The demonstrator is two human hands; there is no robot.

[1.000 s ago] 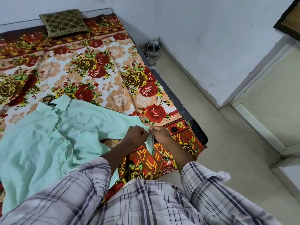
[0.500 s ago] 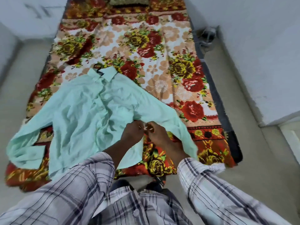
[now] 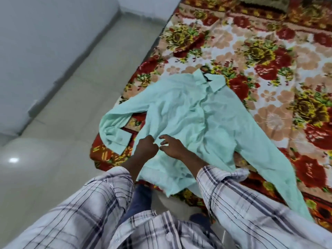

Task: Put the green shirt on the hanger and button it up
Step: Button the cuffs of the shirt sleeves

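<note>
Floor (image 3: 53,123) on the left side. Next, green shirt (image 3: 188,114), flat on flowered bed cover (image 3: 269,42). Lies with collar far away and bottom edge close by, long way pointing straight out from both hands. Then left hand (image 3: 146,147) low on the shirt front, curled tight. Cannot tell if holding cloth inside. Just beside it, right hand (image 3: 173,146), fingers loose and spread, holding nothing, on or just over the shirt. Both about as near to the front strip. Black hanger hook (image 3: 205,73) at the collar, well apart from both hands. Rest of hanger hidden under cloth. Buttons too blurry to pick out. Far right sleeve end cut off behind plaid sleeve (image 3: 251,203).
</note>
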